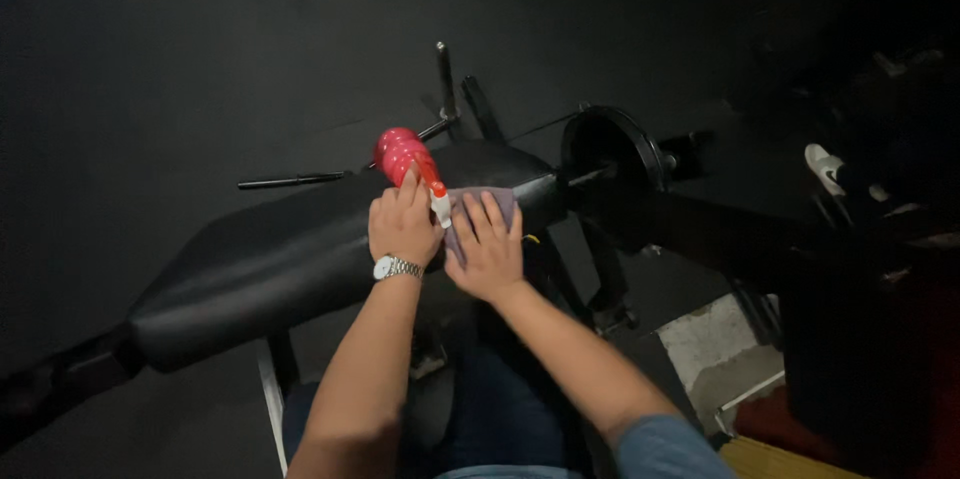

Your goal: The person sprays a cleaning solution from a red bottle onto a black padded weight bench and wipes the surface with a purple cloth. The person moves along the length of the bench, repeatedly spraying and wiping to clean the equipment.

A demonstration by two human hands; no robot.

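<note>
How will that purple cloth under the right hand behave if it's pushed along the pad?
The purple cloth looks thin and limp under the right hand, so it would probably bunch. On the smooth black pad it should slide easily.

a padded bench (270, 259) runs from lower left to upper right across the view. on its far end lies a cloth (480, 207), with the right hand (487, 251) flat on top of it. just left of that, touching it, the left hand (403, 226) rests on the pad and holds a spray bottle (405, 159), which points away, behind the hands. a weight plate (612, 151) stands right of the pad's end. a thin bar (290, 180) lies on the floor behind the bench.
</note>
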